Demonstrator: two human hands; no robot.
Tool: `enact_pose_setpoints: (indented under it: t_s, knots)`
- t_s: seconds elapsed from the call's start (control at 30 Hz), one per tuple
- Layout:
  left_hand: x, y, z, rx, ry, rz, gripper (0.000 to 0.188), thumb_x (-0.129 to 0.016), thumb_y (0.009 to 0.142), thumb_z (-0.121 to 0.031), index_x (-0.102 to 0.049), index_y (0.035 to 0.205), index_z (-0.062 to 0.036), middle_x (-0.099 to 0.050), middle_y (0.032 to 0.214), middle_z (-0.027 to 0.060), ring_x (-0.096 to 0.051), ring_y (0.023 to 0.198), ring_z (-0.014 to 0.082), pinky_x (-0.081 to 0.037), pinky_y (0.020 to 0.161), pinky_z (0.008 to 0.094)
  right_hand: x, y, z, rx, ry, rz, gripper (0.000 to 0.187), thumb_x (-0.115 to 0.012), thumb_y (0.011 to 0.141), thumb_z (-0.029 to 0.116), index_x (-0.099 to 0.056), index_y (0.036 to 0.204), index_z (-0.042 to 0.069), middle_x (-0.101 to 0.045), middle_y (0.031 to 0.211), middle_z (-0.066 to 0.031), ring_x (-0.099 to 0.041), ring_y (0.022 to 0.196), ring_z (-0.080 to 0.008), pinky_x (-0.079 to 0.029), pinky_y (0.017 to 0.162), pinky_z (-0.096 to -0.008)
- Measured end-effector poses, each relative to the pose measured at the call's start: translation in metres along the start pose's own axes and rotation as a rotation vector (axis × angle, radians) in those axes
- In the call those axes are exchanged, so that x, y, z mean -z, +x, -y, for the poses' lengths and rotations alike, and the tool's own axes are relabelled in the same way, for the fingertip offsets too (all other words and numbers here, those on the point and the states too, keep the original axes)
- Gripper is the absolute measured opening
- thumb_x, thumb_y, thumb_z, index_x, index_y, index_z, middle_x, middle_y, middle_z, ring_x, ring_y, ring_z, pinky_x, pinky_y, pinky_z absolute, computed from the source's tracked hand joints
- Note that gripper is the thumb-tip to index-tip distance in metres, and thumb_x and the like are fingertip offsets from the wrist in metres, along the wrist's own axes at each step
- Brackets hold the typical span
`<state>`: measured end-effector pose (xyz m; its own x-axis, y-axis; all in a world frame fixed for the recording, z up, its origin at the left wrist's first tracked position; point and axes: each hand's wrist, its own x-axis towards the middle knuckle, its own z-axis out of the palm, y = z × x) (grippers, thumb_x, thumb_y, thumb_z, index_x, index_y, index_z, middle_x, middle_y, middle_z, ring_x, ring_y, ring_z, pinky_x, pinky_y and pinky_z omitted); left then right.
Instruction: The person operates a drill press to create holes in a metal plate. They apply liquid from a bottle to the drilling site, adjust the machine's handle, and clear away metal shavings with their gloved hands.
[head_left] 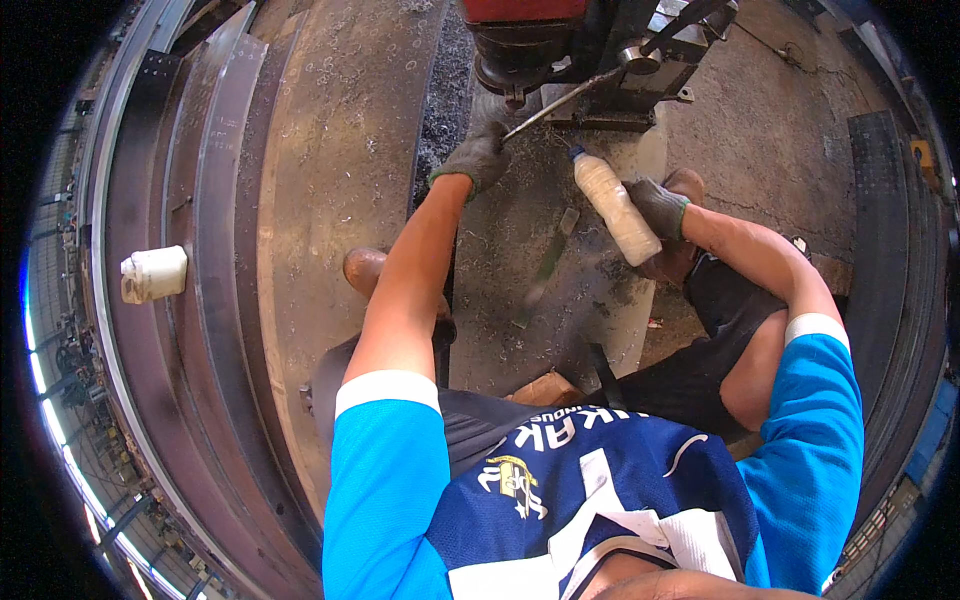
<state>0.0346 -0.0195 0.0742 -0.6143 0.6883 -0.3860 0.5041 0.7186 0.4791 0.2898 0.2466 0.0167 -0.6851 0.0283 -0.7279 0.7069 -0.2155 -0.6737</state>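
My left hand [478,158], in a grey work glove, is closed at the end of a thin metal feed lever [560,103]. The lever slants up to the hub of a dark drilling machine [530,45] with a red top. Part of the left fingers blends into the dark surface behind. My right hand [657,208], gloved too, grips a clear plastic bottle [612,205] from its right side. Pale, milky liquid fills the bottle, which has a blue cap and leans with its cap up and to the left, toward the machine's base.
Metal shavings lie scattered over the wide steel plate [340,140]. Long steel beams [215,180] run along the left, with a white jug [155,274] on them. A greenish flat strip [553,255] lies between my boots. Dark steel sections [885,200] stand at the right.
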Motion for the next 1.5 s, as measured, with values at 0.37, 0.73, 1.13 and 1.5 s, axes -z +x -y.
enact_pose_setpoints:
  t_s: [0.37,0.73,1.13,1.5]
  knots:
    - [-0.005,0.007,0.005,0.009,0.041,0.059,0.058,-0.057,0.102,-0.036,-0.042,0.153,-0.015,-0.06,0.142,0.025,-0.057,0.132,0.0429,-0.047,0.108,0.0513,-0.004,-0.005,-0.003,0.02,-0.066,-0.081,0.027,-0.056,0.102,0.027,-0.074,0.111,0.009,-0.074,0.099,-0.0056,-0.069,0.088,-0.018,-0.053,0.075,-0.0377]
    - [-0.008,0.008,0.007,-0.036,-0.004,0.0,0.051,-0.06,0.1,-0.032,-0.049,0.147,-0.0119,-0.063,0.138,0.0227,-0.06,0.129,0.0417,-0.048,0.106,0.0503,-0.026,-0.03,0.024,-0.073,0.305,-0.057,0.028,-0.052,0.103,0.024,-0.069,0.118,0.007,-0.071,0.103,-0.0095,-0.067,0.091,-0.0211,-0.054,0.081,-0.037]
    - [-0.019,0.011,0.012,-0.104,-0.048,-0.105,0.043,-0.057,0.096,-0.028,-0.058,0.136,-0.0131,-0.06,0.138,0.0251,-0.057,0.13,0.0422,-0.047,0.106,0.0494,0.022,0.013,-0.036,0.088,-0.002,-0.064,0.027,-0.049,0.104,0.029,-0.069,0.108,0.011,-0.071,0.098,-0.0078,-0.065,0.086,-0.0219,-0.05,0.081,-0.037]
    - [-0.015,0.01,0.006,-0.064,-0.075,-0.042,0.046,-0.061,0.097,-0.03,-0.056,0.14,-0.0133,-0.062,0.137,0.0244,-0.058,0.13,0.0416,-0.047,0.107,0.0489,-0.058,-0.064,0.049,-0.117,0.37,-0.257,0.045,-0.045,0.109,0.049,-0.063,0.125,0.011,-0.066,0.106,-0.005,-0.061,0.093,-0.0169,-0.05,0.086,-0.0313]
